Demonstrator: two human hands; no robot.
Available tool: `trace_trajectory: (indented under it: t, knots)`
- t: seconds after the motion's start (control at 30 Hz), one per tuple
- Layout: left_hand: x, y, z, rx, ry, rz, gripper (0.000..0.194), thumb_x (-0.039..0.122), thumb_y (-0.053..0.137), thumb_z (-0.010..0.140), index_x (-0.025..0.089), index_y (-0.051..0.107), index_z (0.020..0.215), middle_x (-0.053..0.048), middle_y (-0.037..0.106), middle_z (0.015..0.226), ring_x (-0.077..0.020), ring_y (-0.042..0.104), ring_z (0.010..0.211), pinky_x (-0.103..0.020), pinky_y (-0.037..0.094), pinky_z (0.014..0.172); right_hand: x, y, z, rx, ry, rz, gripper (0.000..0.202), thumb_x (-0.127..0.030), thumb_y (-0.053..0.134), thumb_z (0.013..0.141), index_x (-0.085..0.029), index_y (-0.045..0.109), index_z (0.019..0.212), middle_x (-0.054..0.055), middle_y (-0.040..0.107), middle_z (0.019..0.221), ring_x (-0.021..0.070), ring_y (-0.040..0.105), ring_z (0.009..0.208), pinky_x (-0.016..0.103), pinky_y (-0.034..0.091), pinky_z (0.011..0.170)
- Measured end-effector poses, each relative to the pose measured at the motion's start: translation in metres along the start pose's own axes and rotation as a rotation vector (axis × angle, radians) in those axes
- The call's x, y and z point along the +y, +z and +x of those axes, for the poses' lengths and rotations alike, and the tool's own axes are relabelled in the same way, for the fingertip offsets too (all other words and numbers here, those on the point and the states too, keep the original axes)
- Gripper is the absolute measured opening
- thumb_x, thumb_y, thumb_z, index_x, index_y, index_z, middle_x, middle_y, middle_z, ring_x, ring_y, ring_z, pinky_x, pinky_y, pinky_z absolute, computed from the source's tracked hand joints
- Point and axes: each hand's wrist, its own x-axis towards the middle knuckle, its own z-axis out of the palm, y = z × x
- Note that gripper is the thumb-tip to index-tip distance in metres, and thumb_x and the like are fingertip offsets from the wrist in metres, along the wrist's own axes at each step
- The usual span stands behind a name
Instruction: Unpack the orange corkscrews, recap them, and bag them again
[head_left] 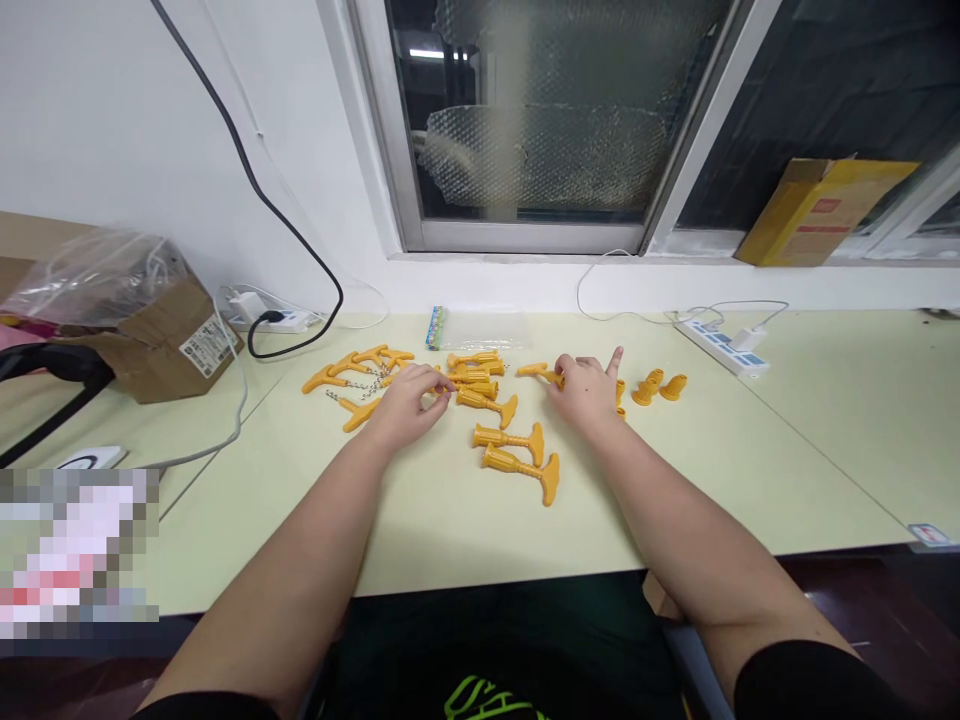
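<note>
My left hand (409, 405) is over the left-middle of the table, thumb and forefinger brought together in a pinch. What it holds, if anything, is too small to tell; its fingertips are beside the end of a yellow corkscrew (487, 402). My right hand (589, 392) is closed round a yellow corkscrew piece, its T-shaped handle (532, 369) sticking out to the left. Loose T-handles with metal spirals (330, 375) lie left of my left hand. Several corkscrews with sleeves on lie between the hands, two of them nearer me (517, 462). Yellow sleeves (647, 386) stand right of my right hand.
A clear plastic bag (484, 330) with a coloured strip lies behind the corkscrews. A cardboard box (165, 335) stands at the left, near a black cable (247, 165). A white power strip (724, 345) lies at the right. The table's front edge runs below my forearms.
</note>
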Motion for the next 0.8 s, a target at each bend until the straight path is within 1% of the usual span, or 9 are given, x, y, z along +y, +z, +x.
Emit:
trace_trajectory:
  t: [0.07, 0.13, 0.23, 0.37, 0.47, 0.53, 0.67, 0.73, 0.8]
  knots:
    - [0.001, 0.0, -0.001, 0.054, 0.039, 0.014, 0.014, 0.027, 0.058, 0.094, 0.024, 0.07, 0.099, -0.006, 0.068, 0.098, -0.0241, 0.062, 0.098, -0.04, 0.047, 0.094, -0.001, -0.006, -0.002, 0.127, -0.04, 0.169, 0.01, -0.026, 0.057, 0.089, -0.023, 0.062, 0.098, 0.008, 0.072, 0.093, 0.0315, 0.063, 0.109, 0.068, 0.008, 0.123]
    - [0.003, 0.001, -0.002, 0.1, 0.064, 0.028, 0.02, 0.028, 0.06, 0.094, 0.024, 0.07, 0.111, -0.008, 0.066, 0.109, -0.0248, 0.061, 0.108, -0.042, 0.048, 0.1, -0.005, -0.012, -0.006, 0.205, -0.075, 0.406, 0.011, -0.031, 0.058, 0.089, -0.024, 0.058, 0.097, 0.007, 0.071, 0.097, 0.0289, 0.064, 0.103, 0.06, 0.033, 0.117]
    - [0.007, 0.005, -0.003, 0.128, 0.072, 0.035, 0.04, 0.03, 0.067, 0.092, 0.028, 0.064, 0.132, -0.01, 0.058, 0.131, -0.0269, 0.057, 0.127, -0.046, 0.045, 0.111, -0.017, -0.013, -0.012, 0.161, -0.03, 0.833, 0.014, -0.038, 0.056, 0.09, -0.026, 0.055, 0.096, 0.003, 0.069, 0.088, 0.0238, 0.067, 0.085, 0.041, 0.056, 0.084]
    - [0.013, 0.011, -0.003, 0.124, 0.137, 0.001, 0.045, 0.033, 0.071, 0.091, 0.031, 0.063, 0.135, -0.011, 0.051, 0.149, -0.0289, 0.049, 0.141, -0.048, 0.045, 0.115, -0.038, -0.008, -0.019, -0.195, 0.252, 1.347, 0.024, -0.047, 0.062, 0.088, -0.026, 0.051, 0.089, -0.002, 0.066, 0.067, 0.0165, 0.061, 0.055, 0.026, 0.046, 0.049]
    - [0.016, 0.012, -0.001, 0.126, 0.207, -0.058, 0.029, 0.033, 0.072, 0.092, 0.029, 0.071, 0.121, -0.01, 0.058, 0.147, -0.0278, 0.054, 0.138, -0.046, 0.046, 0.114, -0.047, -0.004, -0.02, -0.425, 0.469, 1.575, 0.032, -0.049, 0.07, 0.084, -0.024, 0.05, 0.084, -0.002, 0.065, 0.064, 0.0123, 0.054, 0.047, 0.022, 0.041, 0.042]
    - [0.017, 0.012, 0.0, 0.108, 0.216, -0.126, 0.022, 0.034, 0.072, 0.092, 0.026, 0.073, 0.113, -0.01, 0.068, 0.135, -0.0266, 0.062, 0.129, -0.045, 0.048, 0.112, -0.048, -0.002, -0.02, -0.529, 0.521, 1.633, 0.035, -0.049, 0.074, 0.082, -0.023, 0.051, 0.083, -0.001, 0.064, 0.063, 0.0114, 0.053, 0.048, 0.021, 0.04, 0.042]
    - [0.017, 0.009, 0.0, 0.058, 0.014, -0.274, 0.024, 0.044, 0.075, 0.089, 0.021, 0.072, 0.097, -0.007, 0.077, 0.095, -0.0225, 0.073, 0.093, -0.036, 0.057, 0.088, -0.045, 0.001, -0.023, -0.586, 0.337, 1.592, 0.037, -0.051, 0.075, 0.082, -0.024, 0.05, 0.089, -0.001, 0.066, 0.069, 0.0123, 0.055, 0.054, 0.022, 0.041, 0.049]
    - [0.018, 0.008, 0.0, 0.043, -0.16, -0.429, 0.032, 0.049, 0.073, 0.089, 0.02, 0.067, 0.102, -0.003, 0.073, 0.079, -0.0178, 0.069, 0.072, -0.03, 0.054, 0.071, -0.043, 0.0, -0.025, -0.498, 0.113, 1.482, 0.033, -0.05, 0.071, 0.087, -0.025, 0.051, 0.096, 0.0, 0.069, 0.078, 0.0145, 0.058, 0.061, 0.026, 0.046, 0.056]
    - [0.019, 0.007, 0.001, 0.045, -0.328, -0.618, 0.042, 0.05, 0.071, 0.09, 0.022, 0.058, 0.119, 0.003, 0.067, 0.067, -0.0142, 0.063, 0.059, -0.026, 0.05, 0.061, -0.041, -0.002, -0.027, -0.312, -0.173, 1.27, 0.024, -0.043, 0.069, 0.091, -0.025, 0.054, 0.098, 0.003, 0.07, 0.091, 0.0183, 0.062, 0.075, 0.033, 0.051, 0.071]
